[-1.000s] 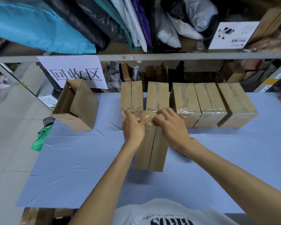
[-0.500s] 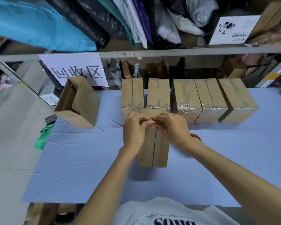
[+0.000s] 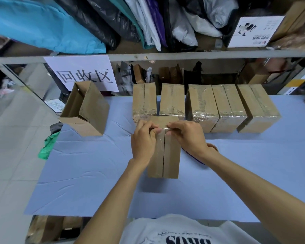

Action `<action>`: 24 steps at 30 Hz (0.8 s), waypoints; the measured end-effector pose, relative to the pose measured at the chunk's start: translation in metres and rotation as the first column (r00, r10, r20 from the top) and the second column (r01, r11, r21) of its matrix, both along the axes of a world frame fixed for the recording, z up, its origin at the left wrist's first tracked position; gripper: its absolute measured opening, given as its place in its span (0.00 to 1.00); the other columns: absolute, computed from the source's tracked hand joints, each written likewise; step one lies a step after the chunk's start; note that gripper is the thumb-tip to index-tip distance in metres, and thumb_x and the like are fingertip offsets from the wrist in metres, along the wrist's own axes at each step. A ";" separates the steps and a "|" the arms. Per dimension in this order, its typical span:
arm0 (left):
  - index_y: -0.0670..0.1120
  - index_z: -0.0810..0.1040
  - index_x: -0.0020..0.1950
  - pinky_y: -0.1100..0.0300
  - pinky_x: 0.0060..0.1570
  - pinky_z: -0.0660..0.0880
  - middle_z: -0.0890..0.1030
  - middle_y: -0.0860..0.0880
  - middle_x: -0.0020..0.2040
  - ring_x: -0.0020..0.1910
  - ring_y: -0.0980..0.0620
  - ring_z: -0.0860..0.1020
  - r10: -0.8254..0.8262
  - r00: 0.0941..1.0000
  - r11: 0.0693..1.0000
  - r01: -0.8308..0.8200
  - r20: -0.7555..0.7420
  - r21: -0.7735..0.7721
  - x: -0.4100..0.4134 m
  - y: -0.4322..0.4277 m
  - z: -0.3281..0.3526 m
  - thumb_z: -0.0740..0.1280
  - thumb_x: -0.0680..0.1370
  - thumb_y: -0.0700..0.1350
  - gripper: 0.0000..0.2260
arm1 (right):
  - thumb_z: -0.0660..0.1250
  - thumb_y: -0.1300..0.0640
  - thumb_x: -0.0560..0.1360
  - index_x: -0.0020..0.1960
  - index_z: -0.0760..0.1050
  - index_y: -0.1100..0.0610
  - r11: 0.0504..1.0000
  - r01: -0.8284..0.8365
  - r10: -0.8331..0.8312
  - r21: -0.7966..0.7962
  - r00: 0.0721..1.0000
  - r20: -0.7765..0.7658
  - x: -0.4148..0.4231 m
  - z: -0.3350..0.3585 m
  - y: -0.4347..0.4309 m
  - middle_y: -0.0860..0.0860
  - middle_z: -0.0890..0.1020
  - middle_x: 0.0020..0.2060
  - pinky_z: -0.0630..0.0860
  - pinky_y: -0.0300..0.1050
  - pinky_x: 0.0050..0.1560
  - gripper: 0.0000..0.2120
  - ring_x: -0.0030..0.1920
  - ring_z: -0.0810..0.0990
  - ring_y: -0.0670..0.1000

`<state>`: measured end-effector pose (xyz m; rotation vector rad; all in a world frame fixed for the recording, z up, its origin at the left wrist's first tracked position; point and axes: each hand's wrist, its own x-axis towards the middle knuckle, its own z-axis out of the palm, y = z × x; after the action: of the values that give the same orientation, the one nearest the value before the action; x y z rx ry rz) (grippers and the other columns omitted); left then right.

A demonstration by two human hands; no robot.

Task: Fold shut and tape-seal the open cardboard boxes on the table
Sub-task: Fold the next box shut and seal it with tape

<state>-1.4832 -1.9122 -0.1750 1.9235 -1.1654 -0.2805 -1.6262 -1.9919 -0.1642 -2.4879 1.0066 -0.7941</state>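
A closed cardboard box (image 3: 171, 155) lies lengthwise in the middle of the blue table, its two top flaps meeting along a centre seam. A strip of clear tape (image 3: 160, 140) runs over the seam at the far part of the box. My left hand (image 3: 143, 140) and my right hand (image 3: 188, 136) sit on the box's far end, fingers curled and pinching the tape between them above the seam. A tape roll (image 3: 212, 147) peeks out behind my right wrist. An open box (image 3: 85, 110) lies on its side at the left.
Several taped boxes (image 3: 201, 106) stand in a row along the table's far edge. Behind them a metal shelf rail (image 3: 165, 56) carries a white sign (image 3: 81, 74) and bags above. The table's left edge (image 3: 48, 148) drops to the floor, with green plastic there.
My hands moved from pressing the far end of the box to pinching tape together over the seam. The tape strip now shows along the seam. The box has hardly shifted.
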 end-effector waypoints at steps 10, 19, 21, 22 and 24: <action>0.54 0.75 0.64 0.61 0.58 0.74 0.77 0.55 0.61 0.58 0.59 0.77 -0.033 0.846 0.998 0.060 -0.532 0.034 0.029 0.025 0.007 0.73 0.70 0.61 0.25 | 0.69 0.54 0.75 0.52 0.84 0.55 0.918 0.212 -0.277 0.336 0.947 0.160 -0.019 0.007 -0.008 0.51 0.86 0.43 0.78 0.51 0.48 0.09 0.44 0.83 0.50; 0.57 0.60 0.74 0.60 0.69 0.66 0.67 0.51 0.71 0.70 0.56 0.66 -0.299 0.760 0.922 0.386 -0.576 0.030 0.052 0.043 0.003 0.79 0.54 0.67 0.53 | 0.72 0.54 0.73 0.43 0.81 0.55 0.624 0.230 -0.550 0.747 0.808 0.211 -0.037 -0.002 -0.017 0.51 0.83 0.37 0.80 0.61 0.47 0.04 0.40 0.80 0.52; 0.64 0.53 0.75 0.53 0.73 0.62 0.61 0.54 0.75 0.74 0.55 0.61 -0.297 0.774 0.897 0.426 -0.559 0.114 0.054 0.044 0.001 0.80 0.47 0.68 0.62 | 0.73 0.55 0.73 0.45 0.74 0.56 0.621 0.268 -0.559 0.737 0.810 0.177 -0.039 -0.002 -0.016 0.53 0.80 0.41 0.81 0.56 0.40 0.09 0.42 0.79 0.56; 0.71 0.49 0.73 0.53 0.74 0.59 0.56 0.57 0.76 0.75 0.56 0.56 -0.303 0.780 0.880 0.450 -0.547 0.154 0.054 0.044 0.001 0.80 0.44 0.69 0.64 | 0.73 0.56 0.73 0.45 0.70 0.56 0.622 0.278 -0.560 0.733 0.812 0.167 -0.040 0.000 -0.017 0.53 0.78 0.41 0.79 0.53 0.36 0.11 0.42 0.78 0.56; 0.78 0.40 0.68 0.54 0.73 0.57 0.48 0.64 0.73 0.74 0.59 0.51 -0.324 0.823 0.857 0.465 -0.466 0.225 0.050 0.044 0.004 0.80 0.42 0.69 0.65 | 0.71 0.57 0.74 0.43 0.69 0.58 0.632 0.286 -0.533 0.721 0.835 0.135 -0.042 0.002 -0.020 0.55 0.78 0.40 0.78 0.51 0.32 0.11 0.41 0.78 0.56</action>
<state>-1.4334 -1.8686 -0.1706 1.7450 -1.2758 -1.1260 -1.6686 -2.0123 -0.1619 -1.4390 1.4462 -0.7578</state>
